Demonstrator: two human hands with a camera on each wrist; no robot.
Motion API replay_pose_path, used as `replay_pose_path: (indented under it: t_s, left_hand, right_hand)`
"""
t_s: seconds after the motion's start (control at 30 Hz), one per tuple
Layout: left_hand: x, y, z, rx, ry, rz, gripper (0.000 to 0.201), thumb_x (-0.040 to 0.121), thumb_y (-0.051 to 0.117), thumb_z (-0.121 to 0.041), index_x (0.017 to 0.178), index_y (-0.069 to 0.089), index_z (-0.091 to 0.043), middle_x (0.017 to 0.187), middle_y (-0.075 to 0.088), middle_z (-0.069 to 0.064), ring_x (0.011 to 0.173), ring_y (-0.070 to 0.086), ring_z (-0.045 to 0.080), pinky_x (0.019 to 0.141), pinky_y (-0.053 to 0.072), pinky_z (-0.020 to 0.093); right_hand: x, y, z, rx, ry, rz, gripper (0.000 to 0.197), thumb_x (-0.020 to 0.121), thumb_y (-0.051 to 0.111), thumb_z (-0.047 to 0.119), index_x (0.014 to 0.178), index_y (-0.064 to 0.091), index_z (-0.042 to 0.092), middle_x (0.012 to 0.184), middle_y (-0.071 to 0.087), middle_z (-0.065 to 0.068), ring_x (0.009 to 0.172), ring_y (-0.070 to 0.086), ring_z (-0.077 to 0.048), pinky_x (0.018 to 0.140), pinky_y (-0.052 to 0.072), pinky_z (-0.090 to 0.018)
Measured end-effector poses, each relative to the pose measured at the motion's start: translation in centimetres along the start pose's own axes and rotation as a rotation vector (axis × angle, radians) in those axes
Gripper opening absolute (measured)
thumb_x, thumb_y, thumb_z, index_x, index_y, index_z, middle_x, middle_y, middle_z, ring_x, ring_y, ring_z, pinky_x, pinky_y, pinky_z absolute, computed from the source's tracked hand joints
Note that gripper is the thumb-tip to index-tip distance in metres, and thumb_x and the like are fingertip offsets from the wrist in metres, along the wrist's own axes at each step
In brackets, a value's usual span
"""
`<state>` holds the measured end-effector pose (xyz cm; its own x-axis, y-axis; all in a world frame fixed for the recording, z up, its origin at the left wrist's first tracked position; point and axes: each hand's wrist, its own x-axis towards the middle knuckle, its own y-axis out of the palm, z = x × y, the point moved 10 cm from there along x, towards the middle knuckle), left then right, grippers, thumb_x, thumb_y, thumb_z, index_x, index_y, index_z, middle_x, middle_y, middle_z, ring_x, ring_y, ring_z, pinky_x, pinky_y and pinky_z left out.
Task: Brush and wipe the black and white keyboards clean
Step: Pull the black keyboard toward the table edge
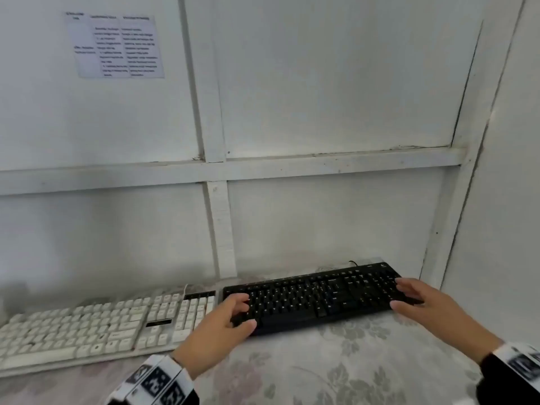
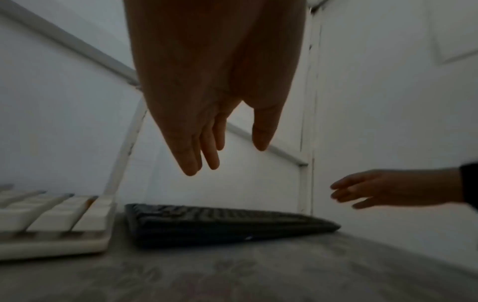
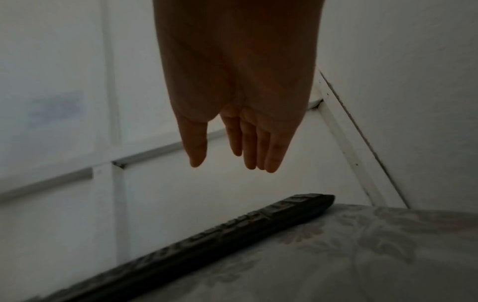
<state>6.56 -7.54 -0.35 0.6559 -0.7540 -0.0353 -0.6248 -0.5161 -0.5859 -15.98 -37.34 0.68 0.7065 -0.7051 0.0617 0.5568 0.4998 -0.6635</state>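
Observation:
The black keyboard (image 1: 315, 296) lies at the back right of the table, end to end with the white keyboard (image 1: 87, 325) on its left. My left hand (image 1: 247, 314) hovers over the black keyboard's left end, fingers loosely bent, holding nothing. My right hand (image 1: 397, 295) hovers over its right end with fingers spread, also holding nothing. In the left wrist view my left hand (image 2: 227, 159) hangs above the black keyboard (image 2: 220, 222) beside the white keyboard (image 2: 51, 220). In the right wrist view my right hand (image 3: 230, 163) is clear of the black keyboard (image 3: 232, 230). No brush or cloth shows.
A floral tablecloth (image 1: 336, 369) covers the table. A white panelled wall (image 1: 321, 214) stands right behind both keyboards and a side wall (image 1: 496, 229) closes the right. A printed sheet (image 1: 117, 45) hangs high on the left. A black cable (image 1: 353, 263) leaves the black keyboard's back.

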Motion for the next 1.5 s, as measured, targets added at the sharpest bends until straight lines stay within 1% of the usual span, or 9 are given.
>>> replay_pose_path:
  t_s: [0.23,0.37,0.5,0.67,0.83,1.0,1.13,1.37,1.5]
  left_hand:
    - [4.8,1.1,4.2,0.165,-0.218,-0.014,0.094,0.079,0.071,-0.035,0.149,0.012,-0.016,0.152,0.024,0.003,0.136,0.032,0.018,0.111,0.030,0.028]
    - [5.8,1.0,6.5,0.193,-0.290,-0.005,0.119,0.055,0.079,-0.049,0.149,0.013,-0.016,0.151,0.026,0.002,0.133,0.035,0.017,0.111,0.033,0.035]
    - [6.6,1.0,7.4,0.204,-0.318,-0.008,0.131,0.038,0.080,-0.052,0.147,0.017,-0.017,0.149,0.032,0.002,0.131,0.039,0.018,0.110,0.035,0.037]
    - [6.7,0.9,6.8,0.280,-0.383,-0.019,0.117,0.064,0.083,-0.028,0.150,0.004,-0.015,0.145,0.038,0.006,0.127,0.043,0.021,0.105,0.039,0.031]
    - [6.8,0.7,6.4,0.322,-0.403,-0.002,0.115,0.060,0.084,-0.030,0.148,0.011,-0.014,0.137,0.048,0.007,0.121,0.049,0.023,0.101,0.044,0.033]
    - [5.7,1.3,6.6,0.291,-0.435,0.010,0.114,0.061,0.084,-0.033,0.148,0.012,-0.011,0.139,0.047,0.005,0.122,0.048,0.021,0.104,0.041,0.033]
    - [4.1,1.7,7.0,0.233,-0.429,0.018,0.119,0.048,0.085,-0.039,0.145,0.022,-0.012,0.136,0.049,0.004,0.121,0.049,0.020,0.104,0.041,0.035]
    - [-0.2,2.4,6.7,0.162,-0.391,-0.007,0.113,0.043,0.084,-0.041,0.141,0.034,-0.015,0.132,0.053,0.000,0.117,0.052,0.017,0.102,0.042,0.034]
    - [-2.5,3.2,5.9,0.116,-0.347,-0.022,0.080,0.057,0.086,-0.024,0.126,0.046,-0.020,0.114,0.061,-0.006,0.104,0.057,0.011,0.093,0.046,0.027]
  right_hand:
    - [5.7,0.7,-3.2,-0.134,0.050,0.176,0.056,0.073,0.079,0.020,0.121,0.051,0.018,0.112,0.062,0.002,0.095,0.061,-0.007,0.076,0.048,-0.019]
    - [7.5,0.5,-4.4,-0.147,0.090,0.171,0.065,0.069,0.083,0.016,0.122,0.047,0.009,0.109,0.052,0.000,0.094,0.052,-0.013,0.086,0.042,-0.025]
    - [8.7,0.9,-5.7,-0.088,0.127,0.249,0.099,0.035,0.093,0.044,0.117,0.047,0.014,0.105,0.056,0.001,0.089,0.053,-0.010,0.075,0.040,-0.021]
    - [9.8,1.4,-6.6,-0.042,0.135,0.303,0.058,0.067,0.084,0.010,0.111,0.046,0.017,0.110,0.060,0.001,0.091,0.055,-0.004,0.070,0.039,-0.015]
    - [9.9,1.4,-7.2,-0.041,0.141,0.349,0.084,0.046,0.092,0.032,0.117,0.049,0.021,0.107,0.061,0.007,0.098,0.056,-0.007,0.073,0.038,-0.012]
    - [8.5,0.7,-7.6,-0.060,0.159,0.352,0.073,0.057,0.089,0.025,0.121,0.053,0.016,0.105,0.065,0.006,0.095,0.060,-0.005,0.071,0.041,-0.013]
    - [6.4,0.1,-7.1,-0.090,0.135,0.368,0.107,0.017,0.080,0.066,0.113,0.052,0.026,0.107,0.064,0.009,0.097,0.059,-0.002,0.072,0.041,-0.012]
    - [2.2,-0.2,-7.1,-0.117,0.131,0.425,0.097,0.044,0.090,0.046,0.126,0.047,0.015,0.108,0.058,0.008,0.099,0.057,-0.008,0.073,0.040,-0.010]
    - [0.1,-0.6,-7.5,-0.105,0.116,0.432,0.104,0.033,0.086,0.055,0.125,0.049,0.022,0.112,0.062,0.008,0.101,0.060,-0.006,0.077,0.044,-0.015]
